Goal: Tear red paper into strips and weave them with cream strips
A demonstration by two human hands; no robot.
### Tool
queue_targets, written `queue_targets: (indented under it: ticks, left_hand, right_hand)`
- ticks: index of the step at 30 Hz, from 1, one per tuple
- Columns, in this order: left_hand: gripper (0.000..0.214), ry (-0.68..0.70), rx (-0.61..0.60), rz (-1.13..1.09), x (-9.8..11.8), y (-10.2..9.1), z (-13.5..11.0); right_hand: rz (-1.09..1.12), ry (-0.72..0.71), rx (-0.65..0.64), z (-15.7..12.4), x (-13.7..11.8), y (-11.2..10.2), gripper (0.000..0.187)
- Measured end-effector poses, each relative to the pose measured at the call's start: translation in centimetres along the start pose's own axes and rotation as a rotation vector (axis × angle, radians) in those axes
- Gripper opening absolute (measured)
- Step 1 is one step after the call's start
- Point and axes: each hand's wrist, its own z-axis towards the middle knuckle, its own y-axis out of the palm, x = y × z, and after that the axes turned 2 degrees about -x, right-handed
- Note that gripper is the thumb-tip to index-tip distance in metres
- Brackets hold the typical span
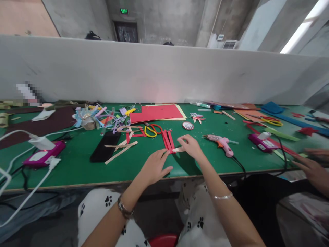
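Note:
My left hand point(155, 166) lies flat and open near the front edge of the green table point(77, 164), its fingertips at the lower end of several red paper strips point(168, 140). My right hand point(189, 145) presses its curled fingers on a pale paper strip point(178, 150) that crosses the red ones. Both hands are close together at the table's middle front.
A pink glue gun point(221, 143) lies right of my hands. Yellow and red scissors point(152, 130), a red sheet point(156, 112), a black phone point(105, 151) and paper scraps lie behind and left. Purple devices with cables sit at both sides. Another person's hand point(312, 168) is at the right edge.

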Motion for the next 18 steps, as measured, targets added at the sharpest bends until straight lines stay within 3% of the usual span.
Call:
queue_targets:
  ticks: [4,9,18]
  left_hand:
    - [0.057,-0.113,-0.002,0.009,1.7,1.3,0.3]
    - [0.058,-0.163,0.027,0.04,2.2,2.0,0.7]
    - [0.057,-0.169,0.05,0.033,2.4,2.0,0.9]
  right_hand:
    - [-0.114,0.018,-0.083,2.2,-1.6,1.5,0.016]
    - [-0.185,0.055,-0.175,3.0,-1.7,3.0,0.017]
    - [-0.189,0.096,-0.18,3.2,-1.3,3.6,0.013]
